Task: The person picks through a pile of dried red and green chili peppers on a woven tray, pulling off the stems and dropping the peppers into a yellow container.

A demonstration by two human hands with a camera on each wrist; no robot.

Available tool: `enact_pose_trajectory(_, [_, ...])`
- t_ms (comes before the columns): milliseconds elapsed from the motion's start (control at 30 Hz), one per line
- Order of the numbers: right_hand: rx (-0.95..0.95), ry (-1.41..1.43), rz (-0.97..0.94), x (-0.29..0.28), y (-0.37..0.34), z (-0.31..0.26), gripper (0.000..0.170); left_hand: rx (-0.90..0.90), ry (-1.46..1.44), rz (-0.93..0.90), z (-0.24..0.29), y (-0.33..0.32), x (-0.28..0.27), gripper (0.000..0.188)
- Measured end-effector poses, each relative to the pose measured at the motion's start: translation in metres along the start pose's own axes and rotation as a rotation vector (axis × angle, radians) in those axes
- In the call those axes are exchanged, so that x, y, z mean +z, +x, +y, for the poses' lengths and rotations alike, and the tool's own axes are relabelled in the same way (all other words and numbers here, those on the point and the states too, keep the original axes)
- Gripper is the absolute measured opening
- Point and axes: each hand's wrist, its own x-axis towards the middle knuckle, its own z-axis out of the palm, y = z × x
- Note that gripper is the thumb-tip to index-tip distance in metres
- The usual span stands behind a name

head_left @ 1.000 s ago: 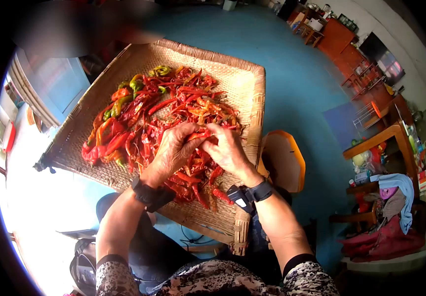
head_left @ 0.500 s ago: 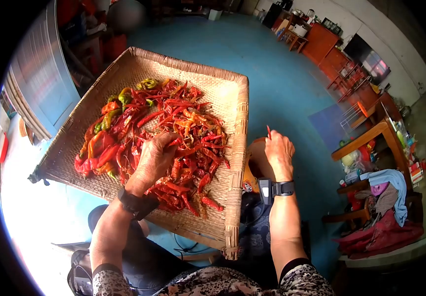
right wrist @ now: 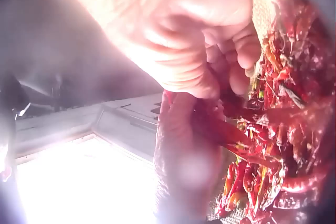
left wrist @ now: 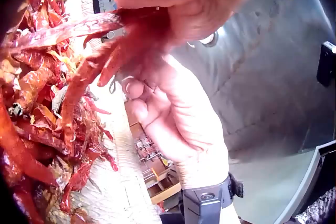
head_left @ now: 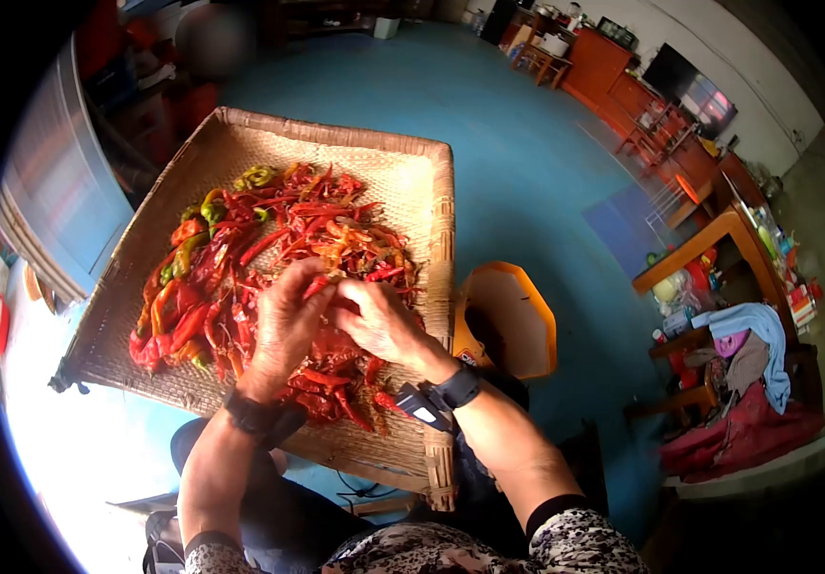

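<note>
Both hands meet over a woven tray heaped with red chili peppers. My left hand grips several red chili peppers, whose ends stick out past its fingers in the left wrist view. Close against it, my right hand has its thumb and curled fingers at the end of a red chili pepper. The fingers hide most of that pepper in the head view. Some green and yellow peppers lie along the left of the heap.
Just right of the tray stands an orange-rimmed container with something dark inside. A wooden chair piled with clothes is farther right. A blue-grey panel stands on the left.
My right hand went from the peppers to above the orange-rimmed container with a small red chili pepper, then returned to my left hand. My left hand kept its hold over the tray.
</note>
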Motion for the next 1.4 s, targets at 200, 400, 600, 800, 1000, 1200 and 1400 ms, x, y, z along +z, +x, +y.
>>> enact_pose_trajectory(200, [0.03, -0.203, 0.105, -0.011, 0.0, 0.004, 0.008, -0.007, 0.058, 0.064, 0.007, -0.003, -0.008, 0.014])
enact_pose_trajectory(400, [0.131, -0.106, 0.495, -0.076, -0.017, 0.05, 0.013, 0.147, 0.704, 0.048, -0.006, -0.004, -0.027, 0.014])
enact_pose_trajectory(600, [0.431, -1.094, 0.435, -0.134, -0.055, 0.046, 0.019, 0.192, 0.627, 0.0, -0.002, -0.006, -0.018, 0.016])
enact_pose_trajectory(800, [0.078, -0.052, 0.107, -0.06, -0.024, 0.035, 0.027, 0.342, 0.358, -0.072, -0.003, -0.004, -0.001, 0.015])
enact_pose_trajectory(1000, [-0.017, 0.095, -0.125, 0.019, -0.006, 0.005, 0.017, 0.182, -0.081, -0.002, 0.0, -0.004, 0.009, 0.015])
enact_pose_trajectory(1200, [-0.008, -0.053, -0.134, 0.017, -0.008, 0.008, 0.017, 0.0, -0.238, 0.108, 0.003, 0.001, -0.005, 0.015])
enact_pose_trajectory(1400, [-0.03, -0.137, -0.133, -0.003, -0.026, 0.022, 0.024, -0.049, -0.18, -0.049, -0.003, -0.004, -0.01, 0.02])
